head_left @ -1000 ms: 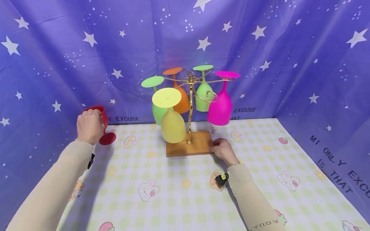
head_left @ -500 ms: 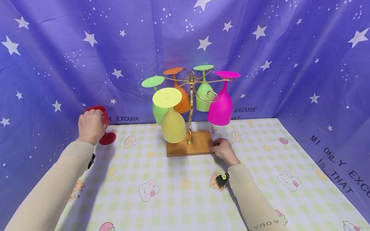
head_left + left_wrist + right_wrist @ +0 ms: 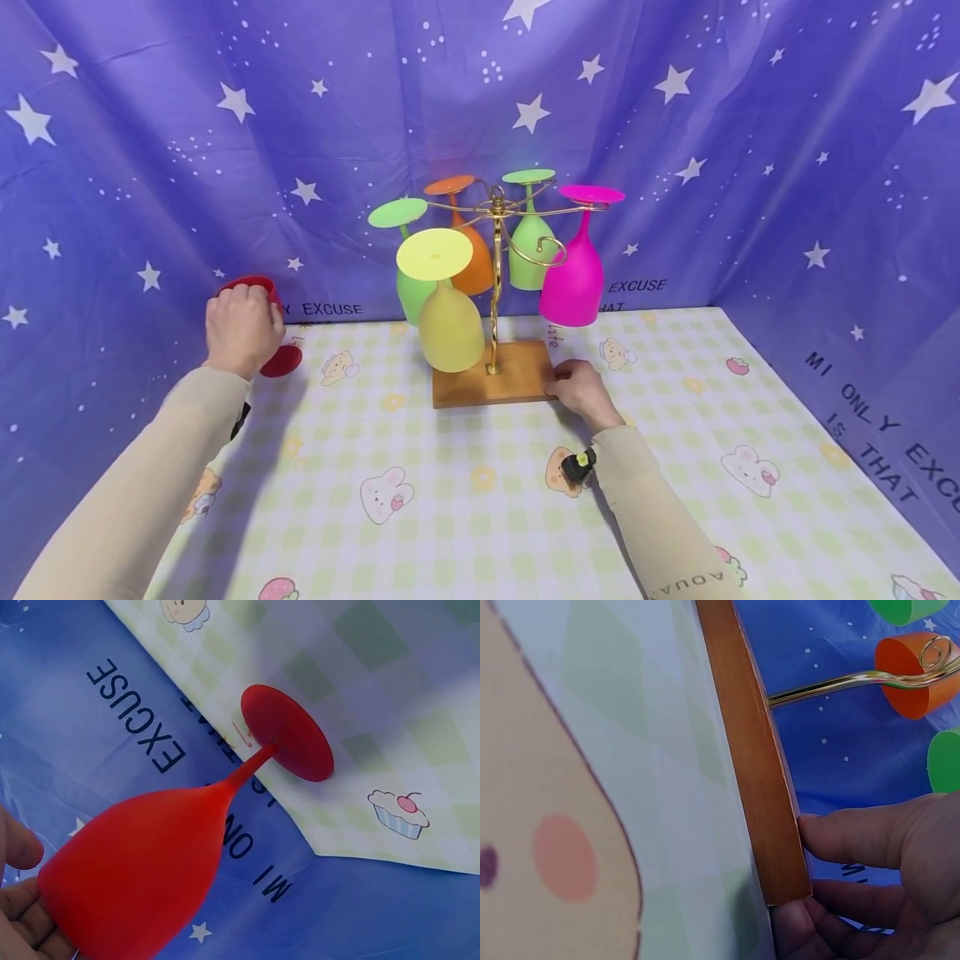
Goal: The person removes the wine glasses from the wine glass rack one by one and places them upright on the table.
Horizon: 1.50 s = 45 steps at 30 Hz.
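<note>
My left hand (image 3: 243,329) holds a red wine glass (image 3: 142,866) by its bowl near the rim, at the back left of the table. Its foot (image 3: 282,361) is down by the tablecloth; the hand hides most of the bowl in the head view. My right hand (image 3: 583,392) grips the right end of the wooden base (image 3: 517,379) of a gold wine glass rack (image 3: 495,283), thumb on top and fingers at the end. Upside down from the rack hang a yellow glass (image 3: 452,329), a pink glass (image 3: 573,287), an orange glass (image 3: 472,262) and two green glasses (image 3: 529,250).
One curled gold hook (image 3: 551,250) at the front right of the rack bears no glass. A checked tablecloth (image 3: 480,533) with cartoon prints covers the table. Purple star-printed curtains (image 3: 420,100) rise close behind and at both sides.
My left hand has shifted slightly right over the red wine glass, covering more of its bowl and stem. The right hand and the rack have stayed put.
</note>
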Each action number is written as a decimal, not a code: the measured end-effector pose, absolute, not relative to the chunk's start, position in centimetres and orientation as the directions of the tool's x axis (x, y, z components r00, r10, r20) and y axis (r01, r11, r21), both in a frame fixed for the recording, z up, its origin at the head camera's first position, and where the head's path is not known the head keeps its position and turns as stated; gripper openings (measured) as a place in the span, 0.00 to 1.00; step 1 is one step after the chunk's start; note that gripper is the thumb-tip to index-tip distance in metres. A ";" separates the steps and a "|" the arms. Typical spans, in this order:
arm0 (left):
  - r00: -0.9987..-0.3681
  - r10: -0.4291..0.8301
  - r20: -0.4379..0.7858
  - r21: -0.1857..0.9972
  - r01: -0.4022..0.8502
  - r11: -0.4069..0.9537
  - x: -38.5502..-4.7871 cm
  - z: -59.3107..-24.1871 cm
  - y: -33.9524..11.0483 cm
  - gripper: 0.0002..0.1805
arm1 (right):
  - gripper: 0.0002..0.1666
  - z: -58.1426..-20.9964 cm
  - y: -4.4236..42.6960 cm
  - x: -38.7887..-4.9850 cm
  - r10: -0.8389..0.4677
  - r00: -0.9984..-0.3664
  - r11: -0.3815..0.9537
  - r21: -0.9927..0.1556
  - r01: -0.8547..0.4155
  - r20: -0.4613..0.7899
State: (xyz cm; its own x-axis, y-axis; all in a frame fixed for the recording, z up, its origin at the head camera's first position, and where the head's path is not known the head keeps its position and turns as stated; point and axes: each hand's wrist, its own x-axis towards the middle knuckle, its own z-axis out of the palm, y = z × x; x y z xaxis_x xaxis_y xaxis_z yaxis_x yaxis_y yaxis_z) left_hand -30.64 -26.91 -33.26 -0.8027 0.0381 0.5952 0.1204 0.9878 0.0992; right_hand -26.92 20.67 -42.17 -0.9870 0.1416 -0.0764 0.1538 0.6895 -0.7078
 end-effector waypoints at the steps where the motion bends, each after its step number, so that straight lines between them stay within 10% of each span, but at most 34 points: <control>1: -0.801 0.038 0.597 0.096 0.119 0.988 -30.7 -33.3 -26.9 0.15 | 0.24 -42.2 20.7 -26.9 0.142 -0.987 0.689 -0.708 0.154 -0.076; 23: -0.639 0.227 0.735 -0.051 0.282 0.958 -30.5 -34.1 -23.4 0.13 | 0.23 -42.1 20.9 -26.7 0.150 -0.986 0.687 -0.709 0.158 -0.074; 45: -0.705 0.222 0.674 0.092 0.378 0.921 -28.4 -36.4 -18.9 0.15 | 0.23 -42.3 20.7 -27.0 0.147 -0.986 0.686 -0.711 0.158 -0.077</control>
